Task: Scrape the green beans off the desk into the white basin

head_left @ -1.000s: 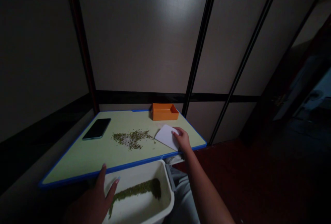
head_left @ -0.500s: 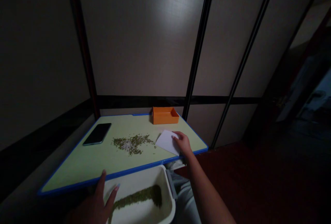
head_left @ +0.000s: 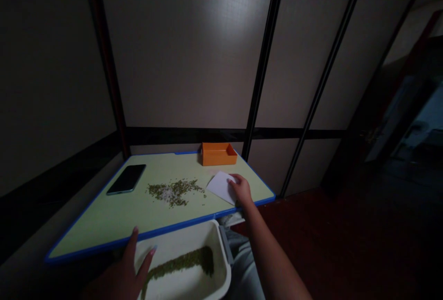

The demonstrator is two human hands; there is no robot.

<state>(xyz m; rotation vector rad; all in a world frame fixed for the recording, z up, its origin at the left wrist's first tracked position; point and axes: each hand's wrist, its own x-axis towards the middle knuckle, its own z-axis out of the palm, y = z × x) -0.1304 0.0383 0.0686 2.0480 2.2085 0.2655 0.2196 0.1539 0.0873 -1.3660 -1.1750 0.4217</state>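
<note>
My right hand (head_left: 242,190) grips a white sheet of paper or card (head_left: 220,186), thumb on top, tilted over the right part of the small table (head_left: 114,221). To its left, small green grains (head_left: 183,188) lie scattered on the tabletop, with a whitish patch (head_left: 168,193) among them. My left hand (head_left: 133,263) is at the near left rim of a white plastic tub (head_left: 183,288), its visible fingers spread apart; the rest of it is dark. Inside the tub, more green grains (head_left: 187,260) lie in a band along the far side and right corner.
An orange open box (head_left: 218,156) stands at the table's back right. A dark-screened phone (head_left: 127,179) lies at the left. A raised blue edge (head_left: 173,229) borders the table. Tall panelled doors (head_left: 187,51) rise directly behind it.
The whole view has shifted slightly, so things sit a little further left. My right hand still holds the paper in nearly the same place; the left hand stays at the tub.
</note>
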